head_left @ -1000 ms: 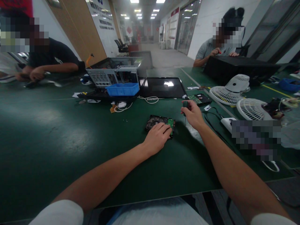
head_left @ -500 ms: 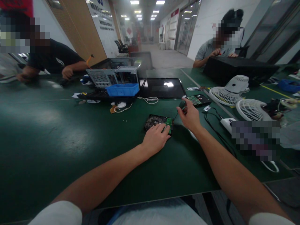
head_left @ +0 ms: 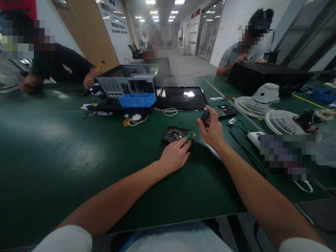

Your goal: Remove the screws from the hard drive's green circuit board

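Observation:
On the green table in front of me lies a hard drive (head_left: 174, 133), its circuit board side up. My left hand (head_left: 175, 155) holds it down, fingers laid over the green board and the near edge; that part of the drive is covered. Pinched in my right hand (head_left: 211, 131) is a screwdriver (head_left: 204, 116) with a dark handle. It is tilted, with its thin shaft pointing down toward the right end of the drive. Whether the tip touches the drive I cannot tell.
A second hard drive (head_left: 224, 111) lies beyond my right hand. Further back are a dark glossy panel (head_left: 181, 98), a blue bin (head_left: 138, 100) and an opened computer case (head_left: 112, 87). White fan parts (head_left: 253, 105) and a power strip (head_left: 254, 137) are at right. Two people sit opposite.
The screwdriver has tilted more, and its tip end has shifted slightly at the drive's right end. The hard drive has turned slightly under my left hand. The left co-worker's hand has moved right.

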Available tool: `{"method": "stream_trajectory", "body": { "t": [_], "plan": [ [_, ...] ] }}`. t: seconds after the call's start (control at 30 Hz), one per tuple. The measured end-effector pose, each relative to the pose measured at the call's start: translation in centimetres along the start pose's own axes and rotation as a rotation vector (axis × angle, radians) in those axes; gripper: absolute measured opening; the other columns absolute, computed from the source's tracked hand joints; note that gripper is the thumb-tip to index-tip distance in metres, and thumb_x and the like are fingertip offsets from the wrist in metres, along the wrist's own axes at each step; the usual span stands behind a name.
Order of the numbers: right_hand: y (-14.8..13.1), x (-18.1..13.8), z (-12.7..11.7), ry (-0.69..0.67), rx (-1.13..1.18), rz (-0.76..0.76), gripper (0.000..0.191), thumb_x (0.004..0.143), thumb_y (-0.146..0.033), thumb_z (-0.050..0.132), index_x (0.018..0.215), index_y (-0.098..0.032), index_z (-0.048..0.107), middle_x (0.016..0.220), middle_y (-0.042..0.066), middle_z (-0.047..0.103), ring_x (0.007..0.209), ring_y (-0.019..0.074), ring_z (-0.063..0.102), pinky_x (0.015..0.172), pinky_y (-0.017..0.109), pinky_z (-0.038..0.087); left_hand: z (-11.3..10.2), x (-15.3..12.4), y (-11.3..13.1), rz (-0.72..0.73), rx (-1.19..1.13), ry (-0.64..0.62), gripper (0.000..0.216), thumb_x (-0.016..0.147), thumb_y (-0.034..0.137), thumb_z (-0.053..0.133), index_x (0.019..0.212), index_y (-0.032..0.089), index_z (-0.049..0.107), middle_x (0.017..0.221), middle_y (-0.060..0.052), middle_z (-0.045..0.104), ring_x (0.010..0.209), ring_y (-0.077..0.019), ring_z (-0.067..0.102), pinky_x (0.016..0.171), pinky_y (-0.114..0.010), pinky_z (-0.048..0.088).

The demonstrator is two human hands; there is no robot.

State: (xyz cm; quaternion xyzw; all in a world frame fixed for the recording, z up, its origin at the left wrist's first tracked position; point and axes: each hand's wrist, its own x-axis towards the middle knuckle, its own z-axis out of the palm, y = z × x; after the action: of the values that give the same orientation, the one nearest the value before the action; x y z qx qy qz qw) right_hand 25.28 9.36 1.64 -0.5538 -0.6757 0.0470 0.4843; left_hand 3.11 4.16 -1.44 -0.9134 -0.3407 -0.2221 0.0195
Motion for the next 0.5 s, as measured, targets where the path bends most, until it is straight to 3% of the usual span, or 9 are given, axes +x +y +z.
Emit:
{"method": "stream_trajectory", "body": {
  "t": [0.5],
  "plan": [
    [-0.15, -0.06, -0.06, 0.008, -0.021, -0.04, 0.068, 0.098, -0.052, 0.056, 0.157, -0.024, 0.037, 0.105, 0.01, 0.071, 0.073, 0.0259, 0.066, 0.078, 0.044, 0.056, 0.01, 0.28, -0.18, -0.008, -0.021, -0.021, 0.048, 0.099, 0.03, 0.057, 0.144, 0.013, 0.057, 0.152, -0.017, 0.055, 0.123, -0.0317, 0.064, 0.101, -0.048, 0.055]
  ]
}}
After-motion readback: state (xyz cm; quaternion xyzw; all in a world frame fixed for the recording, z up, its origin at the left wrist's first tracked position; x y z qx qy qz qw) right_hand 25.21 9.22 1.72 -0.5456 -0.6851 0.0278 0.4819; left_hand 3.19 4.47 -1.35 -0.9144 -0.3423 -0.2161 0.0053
